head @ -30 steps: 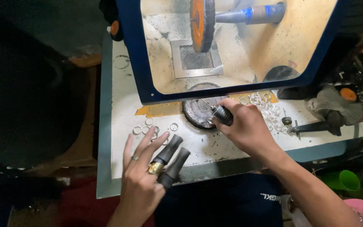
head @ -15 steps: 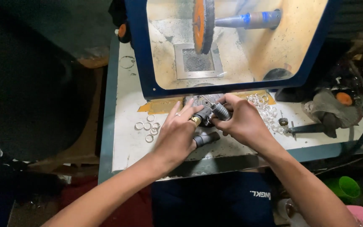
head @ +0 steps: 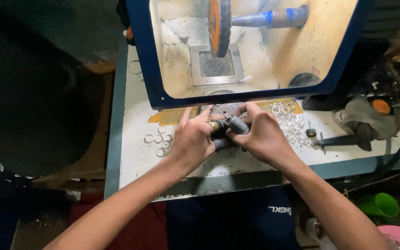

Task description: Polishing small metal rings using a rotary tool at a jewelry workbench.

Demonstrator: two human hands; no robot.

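Both my hands meet over the white workbench (head: 135,159), just in front of the blue-framed polishing box (head: 140,51). My left hand (head: 191,139) grips grey, tapered finger guards (head: 219,142) with a brass-coloured band. My right hand (head: 262,135) pinches another grey ribbed guard (head: 236,124) together with a thin silver ring, right against the left hand. A dark round dish under the hands is mostly hidden.
Several small silver rings (head: 159,138) lie left of my hands, and a bigger heap of rings (head: 289,118) lies to the right. An orange buffing wheel (head: 218,25) on a spindle hangs inside the box. A dark tool (head: 341,140), rag, green cup (head: 378,203) sit right.
My left hand rose from the bench's front edge with the grey guards and joined my right hand, which stayed by the dark dish. The hands now press closer together.
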